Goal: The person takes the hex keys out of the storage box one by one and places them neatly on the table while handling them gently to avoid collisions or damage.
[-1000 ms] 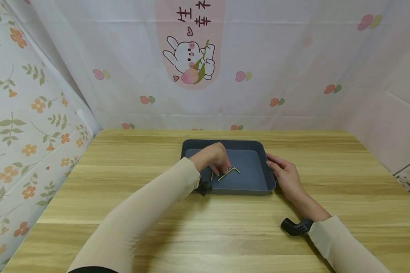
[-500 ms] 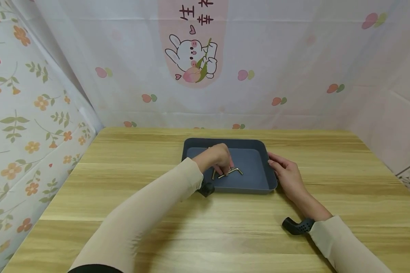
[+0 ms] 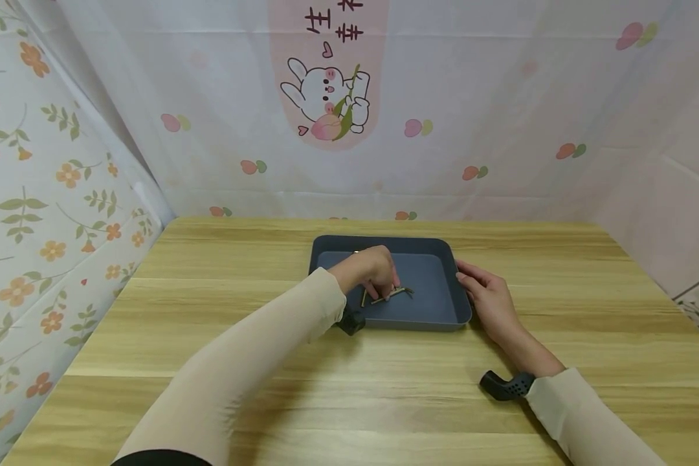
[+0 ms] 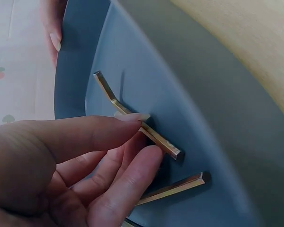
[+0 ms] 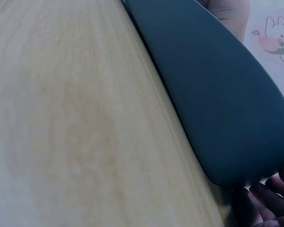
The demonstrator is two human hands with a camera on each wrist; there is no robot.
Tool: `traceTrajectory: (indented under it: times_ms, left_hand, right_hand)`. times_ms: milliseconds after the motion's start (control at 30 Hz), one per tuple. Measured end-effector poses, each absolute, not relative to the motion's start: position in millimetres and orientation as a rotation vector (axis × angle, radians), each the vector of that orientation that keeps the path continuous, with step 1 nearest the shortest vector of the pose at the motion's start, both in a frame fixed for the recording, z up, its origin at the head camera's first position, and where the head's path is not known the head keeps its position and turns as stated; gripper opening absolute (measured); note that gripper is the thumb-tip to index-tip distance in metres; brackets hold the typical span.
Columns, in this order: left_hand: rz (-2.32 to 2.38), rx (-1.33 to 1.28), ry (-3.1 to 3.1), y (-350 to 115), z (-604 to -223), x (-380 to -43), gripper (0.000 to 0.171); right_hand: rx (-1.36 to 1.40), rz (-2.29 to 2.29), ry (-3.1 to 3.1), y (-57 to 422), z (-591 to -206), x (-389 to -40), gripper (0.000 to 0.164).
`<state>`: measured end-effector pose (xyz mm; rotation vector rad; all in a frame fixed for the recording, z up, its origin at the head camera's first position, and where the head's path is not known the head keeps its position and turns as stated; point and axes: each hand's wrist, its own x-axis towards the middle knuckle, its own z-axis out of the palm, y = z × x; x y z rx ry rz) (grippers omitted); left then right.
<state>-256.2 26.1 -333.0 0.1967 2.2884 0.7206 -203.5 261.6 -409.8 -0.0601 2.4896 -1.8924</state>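
Inside the tray (image 3: 428, 281), a brassy hex key (image 4: 158, 139) is pinched by the left hand (image 3: 369, 266) — likely stiff, light, slick, best held mid-shaft; the right hand (image 3: 490, 301) seems to hold the tray's edge.

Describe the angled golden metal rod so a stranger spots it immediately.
On the pale brown wooden table sits a shallow blue-grey rectangular tray. Inside, a person's left hand pinches an angled golden metal rod. Its bend and that grip set it apart from the straight-looking golden metal rod nearby.
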Motion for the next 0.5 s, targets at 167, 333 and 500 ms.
traceTrajectory:
  times_ms: [167,333,500]
  left_hand:
    - [0.726,0.271,2.289,23.6,-334.1,-254.2,0.015]
    - [0.648,0.330,2.336,27.7,-334.5,-253.6,0.008]
    - [0.590,0.330,2.366,31.7,-332.9,-252.7,0.006]
  right_hand:
    - [-0.047,-1.878,2.478,261.2,-408.3,-201.4,0.052]
    - [-0.045,-1.876,2.476,260.5,-409.1,-201.7,0.052]
    - [-0.060,-1.900,2.481,259.9,-409.9,-203.3,0.052]
